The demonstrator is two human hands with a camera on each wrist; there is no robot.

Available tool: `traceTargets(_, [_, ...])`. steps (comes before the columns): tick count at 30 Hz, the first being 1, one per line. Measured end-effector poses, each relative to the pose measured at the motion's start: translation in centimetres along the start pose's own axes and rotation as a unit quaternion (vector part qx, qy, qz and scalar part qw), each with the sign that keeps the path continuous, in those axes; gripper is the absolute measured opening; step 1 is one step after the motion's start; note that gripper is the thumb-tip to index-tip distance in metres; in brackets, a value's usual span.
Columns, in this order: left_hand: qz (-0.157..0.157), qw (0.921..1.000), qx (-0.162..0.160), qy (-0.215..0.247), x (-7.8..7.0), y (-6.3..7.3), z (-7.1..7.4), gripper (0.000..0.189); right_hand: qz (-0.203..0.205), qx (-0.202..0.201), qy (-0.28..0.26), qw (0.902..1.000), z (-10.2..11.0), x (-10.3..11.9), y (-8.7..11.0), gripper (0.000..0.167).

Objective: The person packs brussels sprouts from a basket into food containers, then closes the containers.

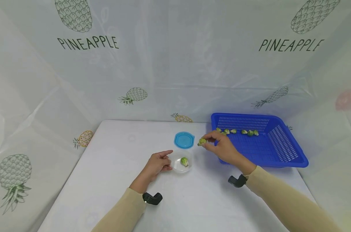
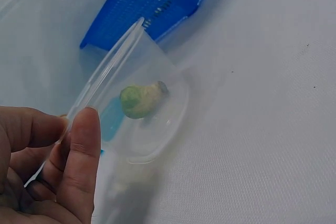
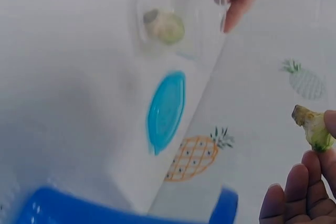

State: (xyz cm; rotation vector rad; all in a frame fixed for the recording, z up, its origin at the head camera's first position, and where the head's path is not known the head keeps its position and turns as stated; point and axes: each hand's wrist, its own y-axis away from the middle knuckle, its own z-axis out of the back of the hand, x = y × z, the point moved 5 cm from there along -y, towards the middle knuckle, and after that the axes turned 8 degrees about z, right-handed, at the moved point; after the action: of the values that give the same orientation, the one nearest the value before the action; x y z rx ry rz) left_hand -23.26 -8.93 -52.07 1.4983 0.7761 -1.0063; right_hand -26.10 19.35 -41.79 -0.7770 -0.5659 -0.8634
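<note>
Right hand (image 1: pixel 223 148): I'm grasping one Brussels sprout (image 1: pixel 202 141), pinched between thumb and fingertips, raised over the table (image 1: pixel 135 145) in the space between tub and basket. Tip pinch, I'd judge, because it's small and roundish; leaves most of it uncovered. The right wrist view shows the brownish stem end poking out.

Left hand (image 1: pixel 159 162): gripping the left side of the clear tub (image 1: pixel 177 166) at its rim, thumb and fingers both on it. Probably there to steady it: thin plastic, very light, likely to skid if knocked. Holding from the left keeps the top and right side uncovered.

Inside the tub: a single sprout (image 1: pixel 184 161), lying on the bottom, right of the middle.

Blue lid (image 1: pixel 184 140) lies flat on the table, just beyond the tub on the far side, off the rim, so the tub top is clear; handy spot, out of both hands' way.

Blue basket (image 1: pixel 258 148) stands to the right, within easy reach of my right hand, presumably why it's there. More loose sprouts (image 1: pixel 250 132) sit in it, toward the far side and far left corner. Can't count those by my hand; partly hidden.
</note>
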Motion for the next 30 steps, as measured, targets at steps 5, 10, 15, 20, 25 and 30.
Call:
traceTargets(5, [-0.001, 1.0000, 0.005, 0.000, -0.1, 0.0, -0.1, 0.051, 0.002, -0.004, -0.007, 1.0000, -1.7, 0.2, -0.1, 0.022])
traceTargets(10, [0.000, 1.0000, 0.005, -0.001, -0.1, 0.0, -0.1, 0.051, 0.018, -0.003, -0.016, 0.9997, -3.5, 0.4, -0.2, 0.019])
traceTargets(15, [-0.001, 1.0000, 0.005, 0.001, 0.0, 0.0, -0.1, 0.051, 0.024, 0.002, -0.021, 0.9995, -5.1, 0.7, -0.3, 0.017])
traceTargets(20, [-0.002, 1.0000, 0.005, 0.004, 0.0, -0.1, -0.1, 0.052, 0.016, 0.007, -0.029, 0.9994, -6.6, 0.3, -0.2, 0.018])
traceTargets(25, [-0.003, 1.0000, 0.006, 0.006, 0.0, -0.2, -0.2, 0.053, 0.014, 0.004, -0.033, 0.9994, -7.7, -0.6, 0.0, 0.020])
traceTargets(30, [-0.003, 1.0000, 0.005, 0.007, 0.1, -0.3, -0.2, 0.053, 0.007, 0.007, -0.045, 0.9989, -8.7, -1.4, 0.0, 0.018])
